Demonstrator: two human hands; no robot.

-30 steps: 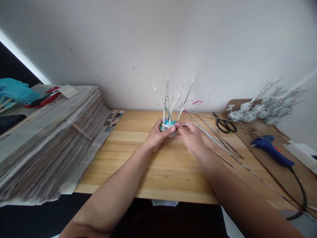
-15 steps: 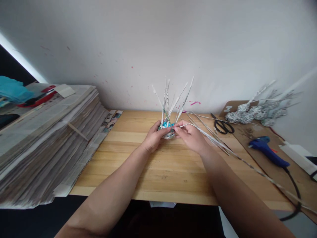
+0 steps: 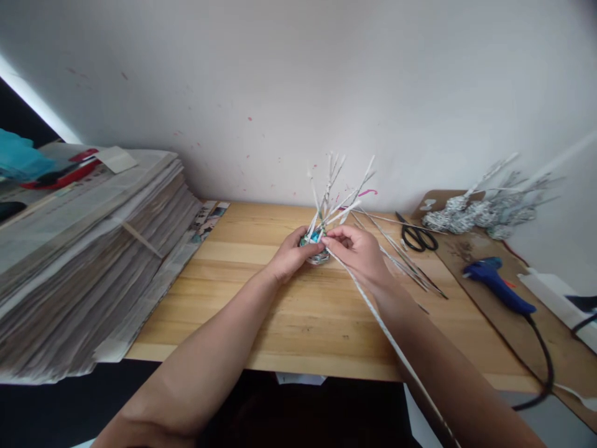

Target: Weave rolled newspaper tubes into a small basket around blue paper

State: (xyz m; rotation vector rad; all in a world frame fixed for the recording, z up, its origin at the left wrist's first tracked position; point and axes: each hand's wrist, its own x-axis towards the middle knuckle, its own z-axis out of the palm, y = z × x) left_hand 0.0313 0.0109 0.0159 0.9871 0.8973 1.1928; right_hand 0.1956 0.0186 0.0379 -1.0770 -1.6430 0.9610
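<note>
A small woven paper basket (image 3: 318, 257), white with blue and green inside, sits low over the table between my hands. Thin white paper stakes (image 3: 329, 183) fan upward from it. My left hand (image 3: 293, 254) is wrapped round the basket's left side, thumb on the near rim. At the right rim, my right hand (image 3: 359, 250) is closed, thumb and fingertips pinched by the start of a long rolled paper tube (image 3: 370, 303). That tube runs down across my right forearm toward the lower edge of view. My fingers partly hide the basket.
Loose paper tubes (image 3: 405, 262) and black-handled scissors (image 3: 420, 238) lie right on the wooden table (image 3: 224, 298). Farther right are a blue glue gun (image 3: 501, 285) with a cord and several woven paper pieces (image 3: 461, 213). A tall newspaper stack (image 3: 116, 249) stands left.
The long tube has swung from behind my right wrist to in front of my right forearm. The stakes have leaned right, and my right hand has turned over slightly at the rim.
</note>
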